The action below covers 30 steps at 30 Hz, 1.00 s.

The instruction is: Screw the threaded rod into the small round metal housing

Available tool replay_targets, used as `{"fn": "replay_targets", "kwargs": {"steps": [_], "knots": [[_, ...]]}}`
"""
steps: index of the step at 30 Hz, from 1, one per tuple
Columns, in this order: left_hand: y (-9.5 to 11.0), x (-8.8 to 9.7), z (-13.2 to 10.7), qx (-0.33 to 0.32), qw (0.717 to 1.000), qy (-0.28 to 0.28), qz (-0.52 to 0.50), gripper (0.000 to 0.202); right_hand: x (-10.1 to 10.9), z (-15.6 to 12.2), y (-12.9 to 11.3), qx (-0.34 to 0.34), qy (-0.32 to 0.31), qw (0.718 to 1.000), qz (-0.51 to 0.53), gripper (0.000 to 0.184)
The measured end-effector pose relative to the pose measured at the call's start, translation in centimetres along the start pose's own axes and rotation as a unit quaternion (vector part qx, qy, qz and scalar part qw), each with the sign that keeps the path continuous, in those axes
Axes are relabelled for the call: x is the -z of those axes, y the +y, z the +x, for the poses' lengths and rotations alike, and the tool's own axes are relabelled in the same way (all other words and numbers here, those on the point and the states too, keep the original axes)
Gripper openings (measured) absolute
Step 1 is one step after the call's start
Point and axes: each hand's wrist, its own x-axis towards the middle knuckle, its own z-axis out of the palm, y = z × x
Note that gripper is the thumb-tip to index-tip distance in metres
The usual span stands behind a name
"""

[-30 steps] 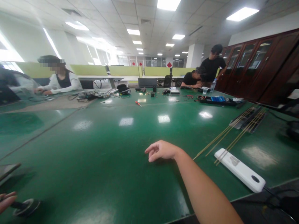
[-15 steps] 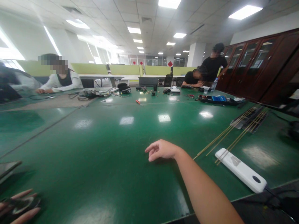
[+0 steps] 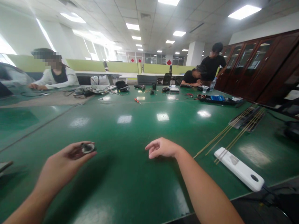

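Note:
My left hand (image 3: 63,161) is raised over the left part of the green table (image 3: 123,183). Thumb and fingers close around a small round black object with a pale ring (image 3: 88,148) on its face; its exact kind is unclear. To the right, my right hand (image 3: 162,148) hangs low at the table surface, palm turned inward. Its fingers are loosely bent and a little apart, with nothing visible between them.
A white power strip (image 3: 239,168) and thin yellowish sticks (image 3: 224,137) lie at right. Farther back are a red screwdriver (image 3: 137,101), a black tray (image 3: 217,99) and several small parts. Other people sit or stand around the far side. A flat object (image 3: 5,166) shows at the left edge.
My left hand has come up from the lower left corner toward the middle, carrying the round black object. My right hand stays in about the same place.

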Motion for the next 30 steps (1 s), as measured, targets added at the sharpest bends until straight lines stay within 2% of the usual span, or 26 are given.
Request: {"fn": "replay_targets", "kwargs": {"steps": [2, 4, 7, 10, 12, 14, 18, 24, 30], "knots": [[1.6, -2.7, 1.4, -0.016, 0.994, -0.06, -0.086, 0.069, 0.2, 0.2, 0.1, 0.01, 0.036, 0.999, -0.005, 0.047], [3.2, -5.5, 2.5, -0.053, 0.983, -0.116, -0.129, 0.068, 0.5, 0.5, 0.3, 0.024, 0.088, 0.996, -0.025, 0.044], [4.7, -9.2, 2.9, -0.139, 0.963, -0.189, -0.13, 0.056, 0.8, 0.6, 0.4, 0.042, 0.172, 0.978, -0.107, 0.042], [4.7, -11.4, 2.1, -0.239, 0.94, -0.224, -0.098, 0.044, 0.6, 0.4, 0.2, 0.074, 0.229, 0.942, -0.233, 0.054], [4.3, -12.0, 1.3, -0.285, 0.928, -0.227, -0.075, 0.04, 0.2, 0.2, -0.1, 0.107, 0.237, 0.923, -0.282, 0.066], [3.7, -12.1, 0.7, -0.305, 0.924, -0.221, -0.066, 0.036, -0.3, 0.1, -0.4, 0.135, 0.229, 0.915, -0.303, 0.068], [3.3, -11.9, 0.2, -0.293, 0.931, -0.204, -0.074, 0.028, -1.1, 0.0, -0.8, 0.149, 0.2, 0.908, -0.337, 0.058], [3.9, -12.0, 0.1, -0.305, 0.928, -0.197, -0.088, 0.027, -1.1, -0.1, -1.0, 0.134, 0.176, 0.899, -0.379, 0.037], [4.3, -12.0, -0.1, -0.315, 0.92, -0.206, -0.108, 0.024, -1.4, -0.1, -1.0, 0.142, 0.17, 0.897, -0.382, 0.03]]}}
